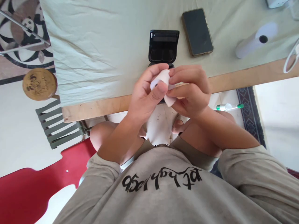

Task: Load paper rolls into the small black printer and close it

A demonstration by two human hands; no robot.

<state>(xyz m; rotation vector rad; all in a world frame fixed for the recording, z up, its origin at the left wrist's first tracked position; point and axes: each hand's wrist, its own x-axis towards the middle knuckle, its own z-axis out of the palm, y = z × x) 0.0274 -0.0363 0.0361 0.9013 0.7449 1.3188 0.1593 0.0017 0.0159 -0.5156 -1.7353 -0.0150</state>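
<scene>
Both my hands are raised over the table's near edge and hold a small white paper roll (161,80) between them. My left hand (146,95) wraps it from the left, thumb pressed on its front. From the right, my right hand (192,90) pinches the loose paper end (169,100). Just behind the hands a small black printer (163,46) stands with its lid open and its bay empty.
A dark phone (197,31) lies face up to the right of the printer on the pale green cloth (98,46). A white cylinder (255,39) and a white cable (291,57) sit far right. A green-capped pen (229,106) lies on the floor; a slatted chair (59,124) stands left.
</scene>
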